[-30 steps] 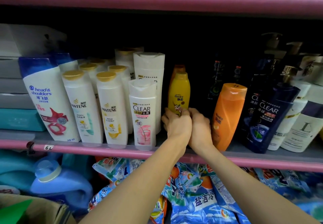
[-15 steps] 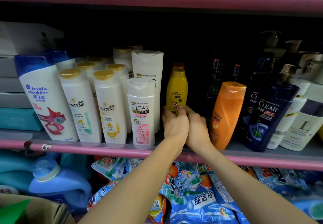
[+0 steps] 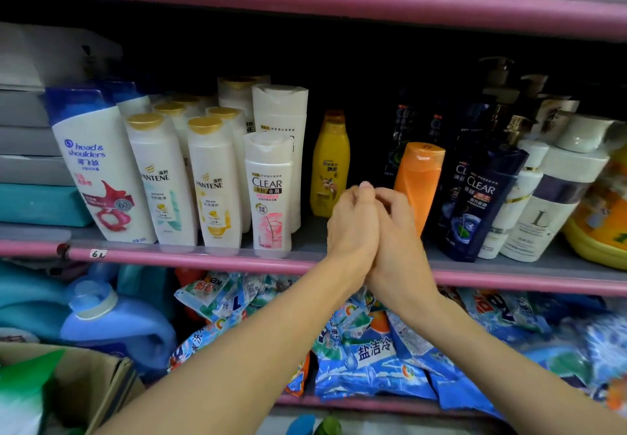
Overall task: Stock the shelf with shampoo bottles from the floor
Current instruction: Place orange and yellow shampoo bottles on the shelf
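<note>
both hands, left hand (image 3: pixel 353 227) and right hand (image 3: pixel 395 231), hang loosely curled and pressed together, grasping nothing. the yellow plastic shampoo bottle (image 3: pixel 329 166) stands upright, label outward, apart from them on the pink-edged shelf (image 3: pixel 190 258), evidently placed.

Both bare forearms reaching up and forward from the lower edge, converging toward the middle. Left hand (image 3: pixel 353 227) and right hand (image 3: pixel 395 231) pressed side by side, touching along their inner edges from wrist to knuckles. Backs of both toward the camera. Fingers (image 3: pixel 364 188) loosely curled forward at the top, holding nothing. Wrists nearly straight, meeting in a narrow V.
</note>
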